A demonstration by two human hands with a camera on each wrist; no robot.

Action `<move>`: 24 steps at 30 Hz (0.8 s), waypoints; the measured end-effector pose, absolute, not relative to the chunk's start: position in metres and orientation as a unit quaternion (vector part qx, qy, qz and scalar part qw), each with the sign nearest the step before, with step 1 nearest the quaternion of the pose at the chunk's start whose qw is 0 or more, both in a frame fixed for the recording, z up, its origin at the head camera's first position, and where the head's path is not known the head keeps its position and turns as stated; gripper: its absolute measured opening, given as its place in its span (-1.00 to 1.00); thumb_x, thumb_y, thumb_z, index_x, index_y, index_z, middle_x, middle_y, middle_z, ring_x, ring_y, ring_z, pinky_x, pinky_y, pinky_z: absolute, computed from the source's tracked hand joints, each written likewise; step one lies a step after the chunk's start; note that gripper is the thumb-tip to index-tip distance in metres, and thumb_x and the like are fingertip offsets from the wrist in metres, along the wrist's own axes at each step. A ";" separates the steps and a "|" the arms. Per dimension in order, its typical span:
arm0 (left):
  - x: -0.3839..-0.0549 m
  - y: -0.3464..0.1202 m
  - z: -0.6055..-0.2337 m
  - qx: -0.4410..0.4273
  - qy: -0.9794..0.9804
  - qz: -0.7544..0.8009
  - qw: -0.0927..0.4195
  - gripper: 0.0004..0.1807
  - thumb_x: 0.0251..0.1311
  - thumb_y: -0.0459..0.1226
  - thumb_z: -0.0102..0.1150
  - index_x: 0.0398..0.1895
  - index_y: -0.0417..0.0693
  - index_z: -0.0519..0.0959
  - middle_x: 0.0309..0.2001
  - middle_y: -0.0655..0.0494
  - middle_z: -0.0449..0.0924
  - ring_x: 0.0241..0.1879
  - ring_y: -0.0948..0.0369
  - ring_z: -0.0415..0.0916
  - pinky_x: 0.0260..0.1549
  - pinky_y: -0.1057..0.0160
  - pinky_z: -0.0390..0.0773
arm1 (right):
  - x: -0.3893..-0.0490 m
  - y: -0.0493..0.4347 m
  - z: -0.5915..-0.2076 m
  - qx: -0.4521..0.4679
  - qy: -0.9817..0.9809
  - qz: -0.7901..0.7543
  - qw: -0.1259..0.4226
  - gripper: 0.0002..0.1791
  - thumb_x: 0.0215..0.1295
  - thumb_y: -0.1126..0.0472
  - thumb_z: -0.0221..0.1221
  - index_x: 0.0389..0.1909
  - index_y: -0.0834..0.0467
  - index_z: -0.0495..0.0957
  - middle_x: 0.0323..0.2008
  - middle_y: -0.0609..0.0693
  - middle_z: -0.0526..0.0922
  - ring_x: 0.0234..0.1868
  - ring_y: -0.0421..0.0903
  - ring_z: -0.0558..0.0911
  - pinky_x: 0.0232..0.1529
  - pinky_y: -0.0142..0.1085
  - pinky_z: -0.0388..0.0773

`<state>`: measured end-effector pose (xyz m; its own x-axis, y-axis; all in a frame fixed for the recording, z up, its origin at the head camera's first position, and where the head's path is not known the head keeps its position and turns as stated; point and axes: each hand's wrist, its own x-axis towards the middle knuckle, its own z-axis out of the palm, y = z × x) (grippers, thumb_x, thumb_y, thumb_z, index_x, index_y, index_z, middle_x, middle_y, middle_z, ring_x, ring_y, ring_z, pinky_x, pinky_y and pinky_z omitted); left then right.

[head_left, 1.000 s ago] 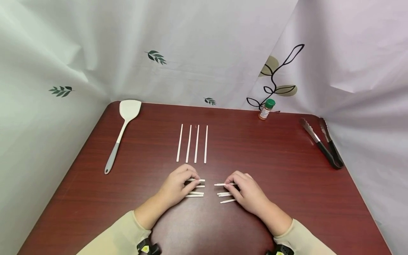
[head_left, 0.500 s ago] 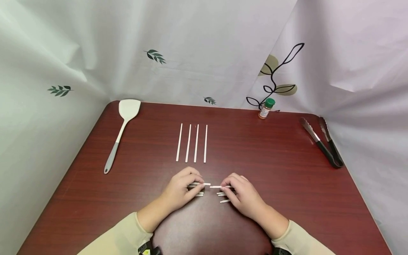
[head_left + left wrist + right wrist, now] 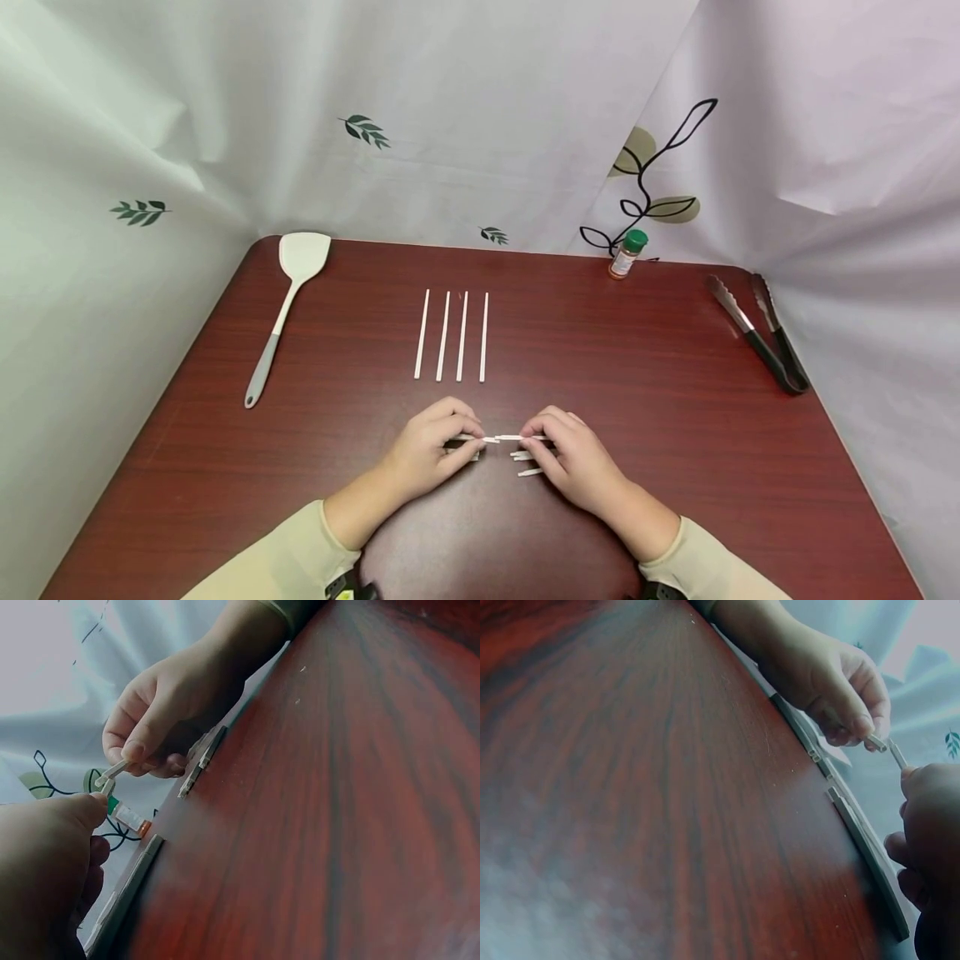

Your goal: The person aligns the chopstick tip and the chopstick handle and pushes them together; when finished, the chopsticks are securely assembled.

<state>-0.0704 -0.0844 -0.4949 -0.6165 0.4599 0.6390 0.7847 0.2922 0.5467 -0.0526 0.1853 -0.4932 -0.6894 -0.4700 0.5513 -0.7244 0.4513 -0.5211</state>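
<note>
Near the front middle of the table, my left hand (image 3: pixel 435 446) pinches a thin white stick (image 3: pixel 876 742) between thumb and fingers. Facing it, my right hand (image 3: pixel 573 454) pinches a second such stick (image 3: pixel 510 437), whose tip narrows in the right wrist view. The two stick ends meet or nearly meet between the hands, raised above the table in both wrist views. More short white sticks lie under each hand, partly covered; one stick (image 3: pixel 529 472) pokes out by the right thumb.
Beyond the hands, several long white sticks (image 3: pixel 462 337) lie side by side on the dark red table (image 3: pixel 637 358). A white spatula (image 3: pixel 292 292) lies at left, a green-capped spice bottle (image 3: pixel 628 254) stands at the back, and tongs (image 3: pixel 761 337) rest at right.
Both hands have lifted their sticks and come closer together, the left moving right and slightly nearer. The gap between the stick ends has closed in the head view.
</note>
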 end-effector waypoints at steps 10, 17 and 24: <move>-0.071 -0.085 -0.496 -0.379 -0.781 -0.462 0.179 -0.81 0.10 -0.43 0.56 -0.28 -0.04 0.73 -0.17 0.13 0.65 -0.15 0.21 0.65 -0.12 0.36 0.63 | -0.053 0.186 -0.495 0.347 -0.839 0.387 0.157 -0.91 0.58 0.12 0.24 -0.13 0.04 0.66 -0.23 -0.22 0.64 -0.24 -0.24 0.59 -0.14 -0.29 0.49; -0.072 -0.085 -0.498 -0.374 -0.777 -0.469 0.192 -0.79 0.07 -0.44 0.56 -0.30 -0.04 0.72 -0.18 0.14 0.66 -0.16 0.20 0.66 -0.11 0.32 0.63 | -0.053 0.187 -0.496 0.339 -0.842 0.390 0.156 -0.89 0.58 0.12 0.24 -0.15 0.06 0.66 -0.23 -0.22 0.64 -0.23 -0.23 0.60 -0.14 -0.28 0.52; -0.072 -0.085 -0.498 -0.375 -0.780 -0.467 0.183 -0.80 0.09 -0.42 0.57 -0.29 -0.02 0.73 -0.17 0.14 0.66 -0.14 0.21 0.65 -0.09 0.34 0.62 | -0.053 0.188 -0.496 0.339 -0.842 0.390 0.153 -0.88 0.57 0.12 0.25 -0.15 0.08 0.67 -0.23 -0.21 0.64 -0.23 -0.23 0.60 -0.13 -0.28 0.51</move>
<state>-0.0717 -0.0845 -0.4976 -0.6514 0.4138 0.6359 0.7560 0.2829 0.5903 -0.0531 0.1879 -0.4957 -0.7238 -0.4520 0.5214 -0.6900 0.4660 -0.5538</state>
